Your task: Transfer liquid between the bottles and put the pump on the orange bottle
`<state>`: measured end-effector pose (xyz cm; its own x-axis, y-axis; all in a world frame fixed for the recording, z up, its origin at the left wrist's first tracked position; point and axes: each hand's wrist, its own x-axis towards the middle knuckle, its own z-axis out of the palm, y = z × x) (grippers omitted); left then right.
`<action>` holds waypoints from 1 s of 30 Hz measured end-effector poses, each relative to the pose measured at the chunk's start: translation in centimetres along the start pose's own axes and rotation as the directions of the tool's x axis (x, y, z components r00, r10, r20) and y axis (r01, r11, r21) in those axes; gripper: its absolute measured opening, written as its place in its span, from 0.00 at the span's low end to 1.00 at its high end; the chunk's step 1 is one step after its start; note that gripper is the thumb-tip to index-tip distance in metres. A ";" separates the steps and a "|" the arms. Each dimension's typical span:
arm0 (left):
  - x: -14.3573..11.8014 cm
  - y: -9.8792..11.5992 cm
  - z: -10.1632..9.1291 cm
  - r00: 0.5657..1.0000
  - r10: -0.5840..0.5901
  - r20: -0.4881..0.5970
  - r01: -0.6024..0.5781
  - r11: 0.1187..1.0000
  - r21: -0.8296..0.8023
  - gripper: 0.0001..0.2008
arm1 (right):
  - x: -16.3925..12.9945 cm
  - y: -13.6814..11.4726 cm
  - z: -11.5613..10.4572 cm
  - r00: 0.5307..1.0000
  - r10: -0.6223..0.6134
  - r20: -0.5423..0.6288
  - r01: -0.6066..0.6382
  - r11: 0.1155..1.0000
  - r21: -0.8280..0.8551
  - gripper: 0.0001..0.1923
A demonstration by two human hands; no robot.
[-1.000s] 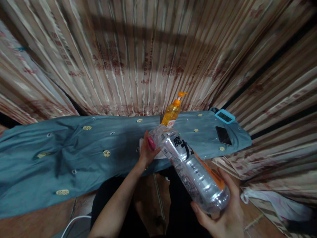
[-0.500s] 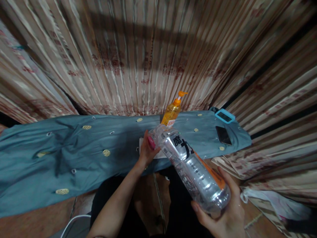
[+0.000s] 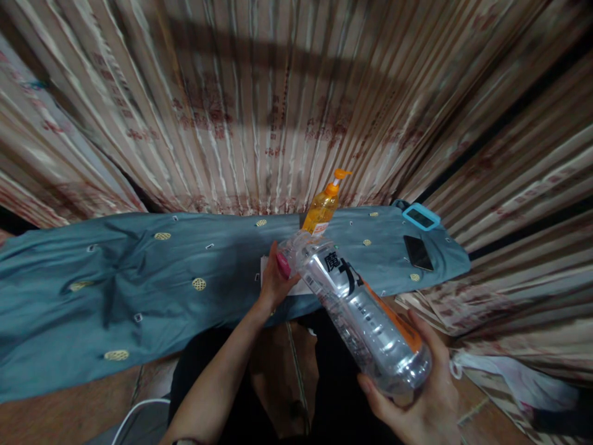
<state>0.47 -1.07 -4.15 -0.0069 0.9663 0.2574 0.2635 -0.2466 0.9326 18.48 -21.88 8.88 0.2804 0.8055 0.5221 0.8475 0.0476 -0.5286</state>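
Head view: right hand (image 3: 424, 402) cups base of tilted clear bottle (image 3: 359, 309); left hand (image 3: 277, 278) pinches bottle neck over blue-clothed bench (image 3: 139, 290). Orange pump bottle (image 3: 323, 207) upright just behind. Phone (image 3: 418, 252) lies right.

The clear bottle (image 3: 359, 312) is glossy ribbed plastic, the blue cloth (image 3: 139, 290) matt and creased, the curtain (image 3: 278, 105) faintly sheeny fabric.

Clear bottle (image 3: 361, 309) is showing black lettering and an orange label band. Pump bottle (image 3: 322, 207) is glowing amber-orange. Cloth (image 3: 139, 290) is lying teal, dotted with yellow patches. Curtains (image 3: 259, 105) are hanging in beige-brown stripes. Thumbnail (image 3: 283, 266) is flashing pink.
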 end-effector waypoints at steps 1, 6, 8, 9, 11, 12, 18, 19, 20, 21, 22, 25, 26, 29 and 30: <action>0.0 0.1 0.0 1.000 0.001 0.002 -0.001 1.000 0.000 0.55 | 0.0 0.0 0.0 1.000 0.012 0.001 -0.012 1.000 0.004 0.47; 0.0 0.6 -0.2 1.000 -0.021 0.007 0.021 1.000 0.014 0.54 | 0.0 -0.1 0.1 1.000 0.022 -0.006 -0.022 1.000 0.017 0.47; -0.1 0.7 -0.3 0.999 -0.032 0.014 0.032 0.999 0.013 0.54 | 0.0 -0.1 0.1 1.000 0.021 -0.010 -0.021 1.000 0.011 0.48; -0.1 0.8 -0.3 0.999 -0.034 0.017 0.034 0.999 0.012 0.54 | 0.0 -0.1 0.0 1.000 0.024 -0.008 -0.024 1.000 0.012 0.48; -0.1 0.7 -0.3 0.999 -0.033 0.020 0.033 0.999 0.008 0.54 | 0.0 -0.1 0.0 0.999 0.033 -0.004 -0.033 0.999 0.018 0.48; -0.1 0.7 -0.3 0.999 -0.034 0.019 0.034 0.999 0.007 0.54 | 0.0 -0.1 0.0 0.999 0.037 -0.004 -0.037 0.999 0.021 0.48; -0.1 0.4 -0.2 0.999 -0.040 0.019 0.040 0.999 -0.016 0.55 | -0.1 -0.1 0.0 0.999 0.039 0.002 -0.039 0.999 0.030 0.48; -0.1 0.4 -0.2 0.999 -0.039 0.018 0.039 0.999 -0.017 0.55 | 0.0 -0.1 0.0 0.999 0.036 0.003 -0.036 0.999 0.025 0.48; 0.0 0.5 -0.2 0.999 -0.040 0.018 0.040 0.999 -0.016 0.55 | 0.0 -0.1 0.0 0.999 0.034 0.001 -0.034 0.999 0.021 0.48; 0.0 0.5 -0.3 0.999 -0.042 0.019 0.042 0.999 -0.013 0.55 | 0.0 -0.1 0.0 0.999 0.032 0.001 -0.032 0.999 0.017 0.48; 0.0 0.6 -0.3 0.999 -0.047 0.020 0.047 0.999 -0.007 0.55 | 0.0 -0.1 0.0 1.000 0.030 -0.001 -0.030 0.999 0.015 0.48; 0.0 0.6 -0.2 0.998 -0.065 0.020 0.065 0.998 0.009 0.55 | 0.0 -0.2 0.0 1.000 0.030 0.001 -0.030 0.999 0.014 0.47; 0.0 0.6 -0.2 0.998 -0.063 0.015 0.063 0.998 0.002 0.55 | 0.0 -0.2 0.0 1.000 0.030 0.001 -0.030 0.999 0.014 0.47; -0.1 0.4 0.0 0.999 -0.041 0.007 0.041 0.999 -0.032 0.55 | 0.0 -0.2 0.0 0.999 0.038 0.004 -0.038 0.999 0.024 0.47; -0.1 0.3 0.0 0.999 -0.034 0.006 0.034 0.999 -0.034 0.54 | 0.0 -0.2 0.0 0.999 0.040 0.004 -0.040 0.999 0.026 0.47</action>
<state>0.54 -1.20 -3.84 -0.0101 0.9744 0.2245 0.2304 -0.2162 0.9488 18.31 -21.90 8.98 0.3128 0.8088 0.4980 0.8233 0.0306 -0.5668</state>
